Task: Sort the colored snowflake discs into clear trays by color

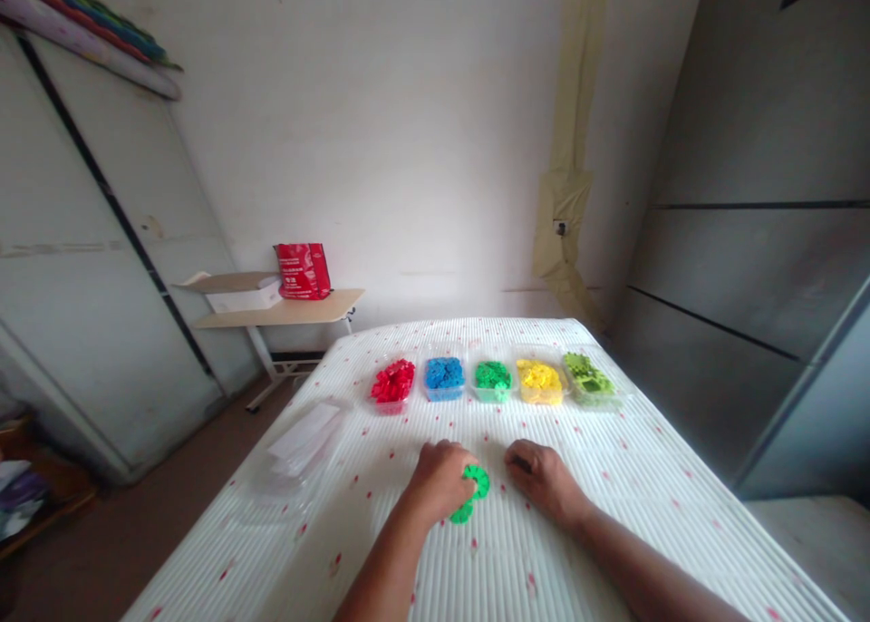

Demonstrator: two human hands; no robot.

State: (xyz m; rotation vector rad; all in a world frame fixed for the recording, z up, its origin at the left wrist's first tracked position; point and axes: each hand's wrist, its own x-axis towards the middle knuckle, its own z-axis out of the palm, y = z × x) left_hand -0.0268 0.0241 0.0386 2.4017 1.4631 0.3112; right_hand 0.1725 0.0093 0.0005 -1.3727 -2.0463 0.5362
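My left hand (445, 479) is closed on green snowflake discs (479, 482), notched round plastic pieces that look joined; a lower one (462, 513) shows below my fingers. To its right, my right hand (544, 479) is curled shut close to the tabletop. Whether anything is inside its fingers is hidden. Beyond both hands stands a row of clear tubs: red pieces (394, 382), blue pieces (445, 374), green pieces (493, 375), yellow pieces (540, 375) and lime-green pieces (588, 374).
Clear plastic lids (305, 441) lie at the left on the white ribbed tablecloth (381, 549) with red specks. Behind, a small side table (319, 306) bears a white box (243, 296) and a red bag (303, 271). Grey cabinets (761, 314) flank the right.
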